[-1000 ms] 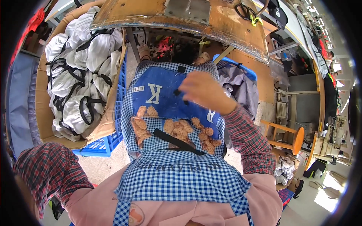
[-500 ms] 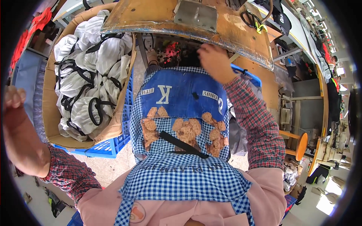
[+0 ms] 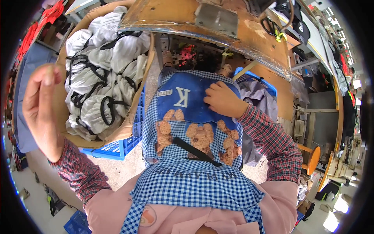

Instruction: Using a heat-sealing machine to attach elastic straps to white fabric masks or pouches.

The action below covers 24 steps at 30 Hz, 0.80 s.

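Observation:
My left hand [image 3: 42, 103] is raised beside the cardboard box [image 3: 62, 93], with its fingers bent and the tips drawn together. Whether anything small is between them does not show. My right hand [image 3: 225, 100] lies on the blue panel of my checked apron [image 3: 187, 152], with fingers curled against the cloth; what they pinch, if anything, is hidden. Several gathered white fabric pieces with black straps [image 3: 95, 85] fill the box. A black strap [image 3: 196, 151] lies slantwise across the apron, below the panel.
Ahead of my lap, a worn wooden table [image 3: 171, 17] carries a metal plate [image 3: 216, 19] and black-handled scissors [image 3: 270, 27]. The box rests on a blue crate [image 3: 124, 148]. Right of my knees, grey cloth [image 3: 259, 93] hangs over a blue basket [image 3: 238, 71]. An orange stool [image 3: 313, 160] stands farther right.
My right hand has come back from under the table edge onto the apron panel, covering where a small black scrap lay. My left hand has moved up and inward toward the box.

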{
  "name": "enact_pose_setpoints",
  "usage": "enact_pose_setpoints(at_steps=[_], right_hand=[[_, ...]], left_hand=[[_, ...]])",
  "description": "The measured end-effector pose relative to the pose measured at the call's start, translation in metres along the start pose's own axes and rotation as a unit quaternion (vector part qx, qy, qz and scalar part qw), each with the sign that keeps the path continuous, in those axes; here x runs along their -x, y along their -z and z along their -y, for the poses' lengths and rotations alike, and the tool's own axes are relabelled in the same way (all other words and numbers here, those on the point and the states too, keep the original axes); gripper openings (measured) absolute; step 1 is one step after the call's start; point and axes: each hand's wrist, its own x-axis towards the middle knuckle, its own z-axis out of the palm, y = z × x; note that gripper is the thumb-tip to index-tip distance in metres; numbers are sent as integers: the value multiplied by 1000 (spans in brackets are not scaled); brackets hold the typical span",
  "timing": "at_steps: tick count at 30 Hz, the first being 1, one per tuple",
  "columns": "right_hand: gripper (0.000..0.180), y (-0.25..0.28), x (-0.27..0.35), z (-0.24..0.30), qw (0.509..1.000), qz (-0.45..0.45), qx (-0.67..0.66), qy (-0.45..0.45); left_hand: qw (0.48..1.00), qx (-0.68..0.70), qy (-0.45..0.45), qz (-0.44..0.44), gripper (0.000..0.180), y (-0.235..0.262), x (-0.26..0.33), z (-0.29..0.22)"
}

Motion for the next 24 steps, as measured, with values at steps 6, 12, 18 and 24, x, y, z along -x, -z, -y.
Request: enact_pose_setpoints(at_steps=[6, 12, 18, 24], right_hand=[[6, 7, -2, -33, 967, -151, 12, -206], [48, 20, 9, -31, 926, -240, -24, -292], [39, 22, 20, -9, 921, -255, -56, -288], [34, 28, 23, 4, 907, -281, -113, -293]], left_hand=[[995, -66, 41, 70, 18, 1, -11, 34], [922, -355, -17, 153, 33, 42, -19, 131], [872, -429, 116, 204, 50, 41, -25, 223], [915, -345, 118, 173, 25, 41, -28, 209]])
